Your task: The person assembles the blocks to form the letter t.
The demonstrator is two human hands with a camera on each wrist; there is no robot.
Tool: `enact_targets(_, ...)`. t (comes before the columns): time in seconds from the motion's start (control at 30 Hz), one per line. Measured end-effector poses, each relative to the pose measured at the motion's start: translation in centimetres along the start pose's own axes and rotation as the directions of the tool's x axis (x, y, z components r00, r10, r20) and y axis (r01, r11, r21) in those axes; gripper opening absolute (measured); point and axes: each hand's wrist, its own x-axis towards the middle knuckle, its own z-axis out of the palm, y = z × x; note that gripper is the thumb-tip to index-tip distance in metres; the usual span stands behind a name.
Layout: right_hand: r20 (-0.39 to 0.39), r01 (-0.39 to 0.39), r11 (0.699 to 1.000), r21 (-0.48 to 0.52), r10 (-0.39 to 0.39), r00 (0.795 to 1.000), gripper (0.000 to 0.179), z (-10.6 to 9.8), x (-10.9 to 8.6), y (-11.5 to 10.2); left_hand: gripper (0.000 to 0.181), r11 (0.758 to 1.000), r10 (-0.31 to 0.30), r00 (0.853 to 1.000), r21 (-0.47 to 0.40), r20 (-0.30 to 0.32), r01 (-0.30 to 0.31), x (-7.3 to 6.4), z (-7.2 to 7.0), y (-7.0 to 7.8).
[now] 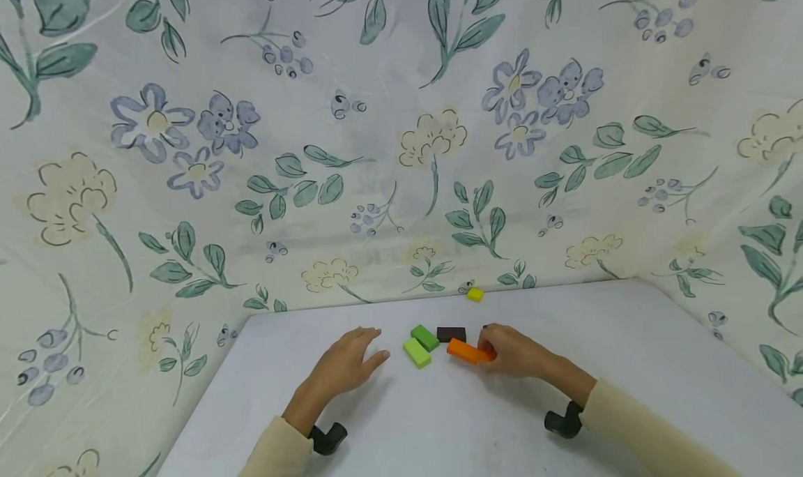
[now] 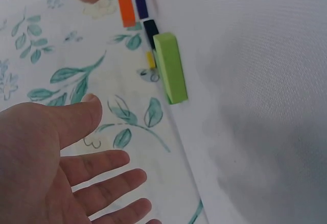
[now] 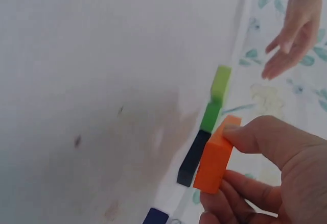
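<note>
While the right hand point(image 1: 514, 351) has its thumb and fingers clamped on the right end of the orange block point(image 1: 462, 351), this block is over the worktop point(image 1: 439, 421), just nearer to the person than the dark block point(image 1: 452, 335). Its long axis runs sideways, slightly slanted, and its free end points left, towards the green block point(image 1: 425, 337). Near the light green block point(image 1: 417, 353), the left hand point(image 1: 345, 362) holds nothing, its fingers apart.

Floral sheeting point(image 1: 376, 79) makes this white table point(image 1: 439, 428) a booth.
</note>
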Motion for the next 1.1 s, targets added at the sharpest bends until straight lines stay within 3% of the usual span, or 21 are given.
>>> enact_targets(0.23,-0.021,0.001,0.999,0.042,0.0,1.0,0.024,1.0,-2.1,-1.9,0.055,1.0,0.006,1.0,-0.003,0.011,-0.006,0.1,0.4,-0.1)
enact_targets(0.63,0.026,-0.052,0.998,0.032,0.051,0.998,0.028,2.9,-5.1,-5.3,0.053,0.999,0.031,0.999,-0.015,0.014,-0.031,-0.2,0.3,0.4)
enact_targets(0.9,0.08,-0.141,0.987,0.082,0.134,0.988,0.033,4.2,-5.8,-5.8,0.05,0.997,0.069,0.997,-0.043,0.023,-0.068,-0.3,1.0,1.6)
enact_targets(1.1,0.095,-0.157,0.975,0.159,0.143,0.985,0.033,4.2,-6.1,-5.5,0.048,0.988,0.131,0.99,-0.089,0.055,-0.126,-0.7,1.9,3.1)
